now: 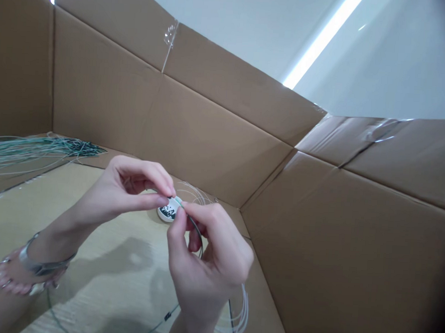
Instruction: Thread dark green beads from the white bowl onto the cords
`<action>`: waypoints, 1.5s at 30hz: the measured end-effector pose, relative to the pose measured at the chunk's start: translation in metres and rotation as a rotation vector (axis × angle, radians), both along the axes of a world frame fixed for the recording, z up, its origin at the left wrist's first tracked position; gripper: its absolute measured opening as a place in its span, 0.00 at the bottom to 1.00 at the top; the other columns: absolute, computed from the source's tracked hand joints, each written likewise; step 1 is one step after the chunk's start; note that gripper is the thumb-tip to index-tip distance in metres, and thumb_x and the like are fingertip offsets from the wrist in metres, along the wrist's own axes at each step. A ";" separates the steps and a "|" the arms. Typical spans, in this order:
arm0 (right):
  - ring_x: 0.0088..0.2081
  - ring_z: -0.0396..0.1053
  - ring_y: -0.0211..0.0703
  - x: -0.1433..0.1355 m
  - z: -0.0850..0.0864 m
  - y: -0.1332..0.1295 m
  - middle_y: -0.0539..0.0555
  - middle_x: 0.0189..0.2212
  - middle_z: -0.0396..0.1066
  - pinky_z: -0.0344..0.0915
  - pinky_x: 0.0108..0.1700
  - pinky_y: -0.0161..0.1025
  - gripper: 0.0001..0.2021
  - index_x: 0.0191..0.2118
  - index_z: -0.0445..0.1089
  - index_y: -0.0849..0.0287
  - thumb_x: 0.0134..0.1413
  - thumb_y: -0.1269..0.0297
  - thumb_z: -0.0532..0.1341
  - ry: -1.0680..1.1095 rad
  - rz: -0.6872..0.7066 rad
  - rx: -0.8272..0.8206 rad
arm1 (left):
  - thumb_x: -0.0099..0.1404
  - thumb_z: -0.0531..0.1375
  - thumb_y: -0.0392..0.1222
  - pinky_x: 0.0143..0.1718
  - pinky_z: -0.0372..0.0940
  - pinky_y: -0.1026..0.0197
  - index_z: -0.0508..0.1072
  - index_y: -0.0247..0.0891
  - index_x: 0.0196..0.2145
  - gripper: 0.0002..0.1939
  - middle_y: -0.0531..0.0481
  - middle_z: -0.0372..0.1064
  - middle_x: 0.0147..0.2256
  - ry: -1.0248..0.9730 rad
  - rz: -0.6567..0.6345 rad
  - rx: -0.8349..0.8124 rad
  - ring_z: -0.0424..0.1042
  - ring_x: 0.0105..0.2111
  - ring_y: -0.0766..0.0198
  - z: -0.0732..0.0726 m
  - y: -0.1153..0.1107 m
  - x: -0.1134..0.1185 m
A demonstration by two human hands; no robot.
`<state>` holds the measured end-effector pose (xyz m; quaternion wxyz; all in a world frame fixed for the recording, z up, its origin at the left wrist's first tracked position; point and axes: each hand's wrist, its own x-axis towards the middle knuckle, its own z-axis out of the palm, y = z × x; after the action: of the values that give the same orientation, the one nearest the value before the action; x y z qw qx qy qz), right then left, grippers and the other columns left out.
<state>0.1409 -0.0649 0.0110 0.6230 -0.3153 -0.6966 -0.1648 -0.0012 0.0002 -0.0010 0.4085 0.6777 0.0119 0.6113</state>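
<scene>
My left hand (130,191) pinches a small dark piece between thumb and fingertips, near the middle of the head view. Close on its right, my right hand (209,256) has thumb and index finger pressed together on a thin green cable (196,228), which curves down past the palm. Behind the fingertips sits a round white dish (166,214) with many small dark bits inside. A cable with a small black piece (167,316) on it hangs low between my forearms. What lies right between the fingertips is too small to make out.
A bundle of green and white cables (73,147) lies at the far left. Coiled white cables (242,313) are beside my right wrist, with more thin loops behind the dish. Cardboard walls (217,136) surround the pale tabletop (126,261).
</scene>
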 end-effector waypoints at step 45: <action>0.23 0.60 0.29 0.001 0.001 0.001 0.47 0.23 0.65 0.62 0.25 0.29 0.07 0.31 0.71 0.59 0.51 0.79 0.61 -0.068 -0.123 -0.013 | 0.54 0.65 0.22 0.33 0.69 0.74 0.77 0.38 0.32 0.13 0.55 0.76 0.29 -0.009 0.397 0.119 0.74 0.30 0.73 0.001 -0.012 0.002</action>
<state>0.1416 -0.0636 0.0119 0.5855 -0.3557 -0.6978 -0.2091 0.0012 -0.0119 0.0004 0.2395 0.6822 0.1071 0.6824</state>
